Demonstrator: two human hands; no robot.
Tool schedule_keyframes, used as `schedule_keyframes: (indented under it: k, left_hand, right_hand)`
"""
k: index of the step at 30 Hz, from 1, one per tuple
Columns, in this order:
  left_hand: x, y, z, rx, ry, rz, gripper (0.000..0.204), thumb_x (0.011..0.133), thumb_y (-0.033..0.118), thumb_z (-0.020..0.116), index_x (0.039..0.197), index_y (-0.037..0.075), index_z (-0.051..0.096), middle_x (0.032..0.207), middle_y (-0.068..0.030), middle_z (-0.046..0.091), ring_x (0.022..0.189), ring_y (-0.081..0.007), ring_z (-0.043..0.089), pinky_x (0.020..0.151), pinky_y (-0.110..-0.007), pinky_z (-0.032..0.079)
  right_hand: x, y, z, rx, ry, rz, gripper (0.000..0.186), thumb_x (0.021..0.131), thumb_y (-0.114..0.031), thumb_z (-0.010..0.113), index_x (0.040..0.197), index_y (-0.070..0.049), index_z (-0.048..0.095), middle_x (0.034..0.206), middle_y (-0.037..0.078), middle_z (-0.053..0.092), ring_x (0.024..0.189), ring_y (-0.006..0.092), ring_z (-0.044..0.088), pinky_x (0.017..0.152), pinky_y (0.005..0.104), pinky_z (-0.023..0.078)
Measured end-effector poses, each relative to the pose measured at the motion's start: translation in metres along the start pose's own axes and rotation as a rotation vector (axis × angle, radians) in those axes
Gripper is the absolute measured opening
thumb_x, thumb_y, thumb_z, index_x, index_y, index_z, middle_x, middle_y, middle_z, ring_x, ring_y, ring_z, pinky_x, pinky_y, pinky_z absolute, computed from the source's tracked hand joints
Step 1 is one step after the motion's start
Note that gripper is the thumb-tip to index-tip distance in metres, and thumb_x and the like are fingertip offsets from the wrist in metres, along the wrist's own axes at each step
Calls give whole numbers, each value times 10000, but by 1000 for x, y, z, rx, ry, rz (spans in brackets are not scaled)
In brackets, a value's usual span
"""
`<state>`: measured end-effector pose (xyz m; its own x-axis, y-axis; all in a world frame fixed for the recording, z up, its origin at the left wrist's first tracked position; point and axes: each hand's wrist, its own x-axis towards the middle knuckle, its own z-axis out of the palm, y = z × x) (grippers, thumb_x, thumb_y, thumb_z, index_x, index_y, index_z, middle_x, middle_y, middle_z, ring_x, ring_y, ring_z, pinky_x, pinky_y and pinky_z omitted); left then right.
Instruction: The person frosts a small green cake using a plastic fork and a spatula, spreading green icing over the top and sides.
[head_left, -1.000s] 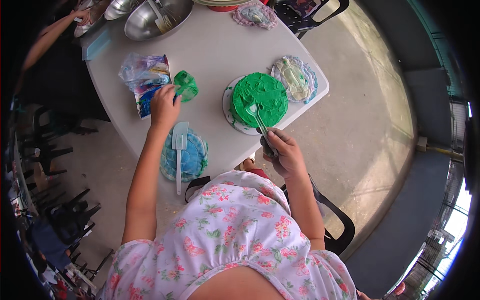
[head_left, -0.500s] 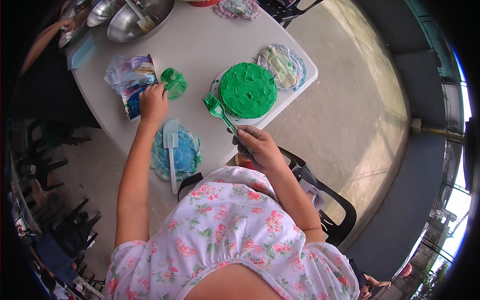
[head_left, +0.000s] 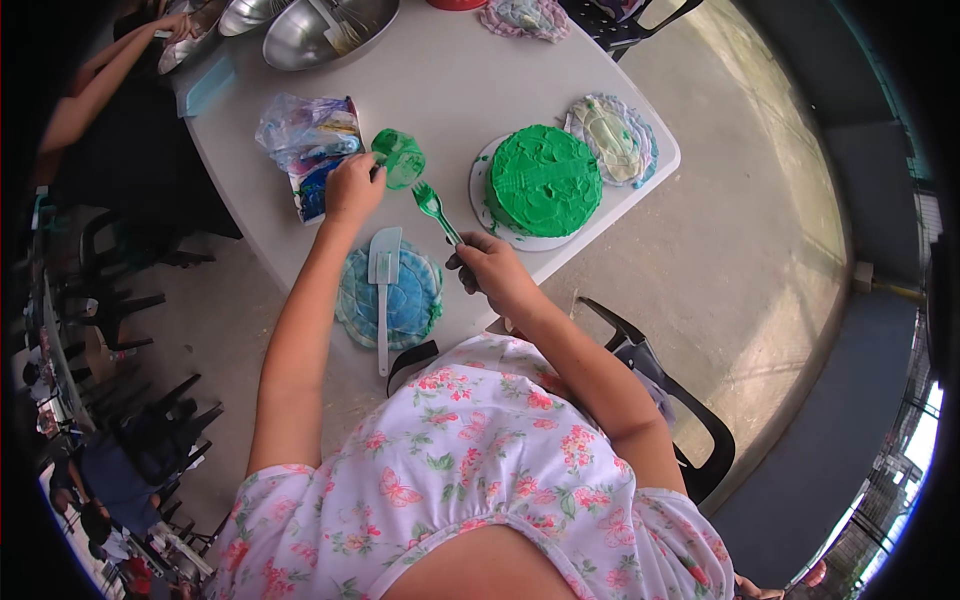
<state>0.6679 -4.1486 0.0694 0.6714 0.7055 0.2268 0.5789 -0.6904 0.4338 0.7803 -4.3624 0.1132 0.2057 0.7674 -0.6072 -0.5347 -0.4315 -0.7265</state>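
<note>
My left hand point(head_left: 355, 187) is closed, its fingertips pinching the edge of a clear plastic cup point(head_left: 400, 155) smeared inside with green frosting. My right hand point(head_left: 490, 268) grips a fork point(head_left: 434, 207) by its handle; its tines are coated in green and point toward the cup, a small gap away. Dark stains mark the right fingers. To the right, a round cake point(head_left: 545, 182) covered in bright green frosting stands on a white cake board point(head_left: 481, 190).
Nearer me, a spatula point(head_left: 383, 270) lies across a blue-stained cloth point(head_left: 420, 300). A crumpled plastic bag point(head_left: 300, 135) and a stained sheet point(head_left: 312, 195) lie left of the cup. Another cloth point(head_left: 615, 140) touches the cake's far side. Metal bowls point(head_left: 300, 45) and a person's arms point(head_left: 110, 70) are farther off.
My right hand has moved left with the fork, away from the cake and toward the cup. My left hand stays by the cup's edge. The whole view has shifted.
</note>
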Motion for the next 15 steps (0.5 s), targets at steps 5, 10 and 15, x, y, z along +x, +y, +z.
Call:
schedule_keyframes:
  k: [5, 10, 15]
  left_hand:
    - [-2, 8, -5, -107, -15, -61, 145, 717, 134, 570, 826, 39, 587, 752, -118, 593, 734, -300, 572, 634, -394, 451]
    - [-5, 15, -4, -102, -20, -61, 194, 726, 133, 566, 899, 50, 598, 805, -120, 596, 745, -287, 574, 642, -357, 453]
    - [-10, 20, -1, -154, 72, 24, 175, 696, 98, 562, 864, 53, 581, 713, -104, 572, 699, -298, 552, 617, -395, 447]
  right_hand:
    - [35, -2, 16, -127, 47, -51, 226, 846, -87, 452, 1016, 52, 505, 705, 75, 559, 465, 100, 457, 414, 225, 375]
    - [61, 2, 20, -132, 145, -92, 239, 797, -66, 435, 961, 74, 539, 681, 107, 574, 440, 133, 475, 382, 262, 387]
    - [70, -1, 25, -173, 174, -117, 238, 781, -53, 422, 938, 70, 551, 655, 106, 569, 448, 142, 490, 383, 268, 397]
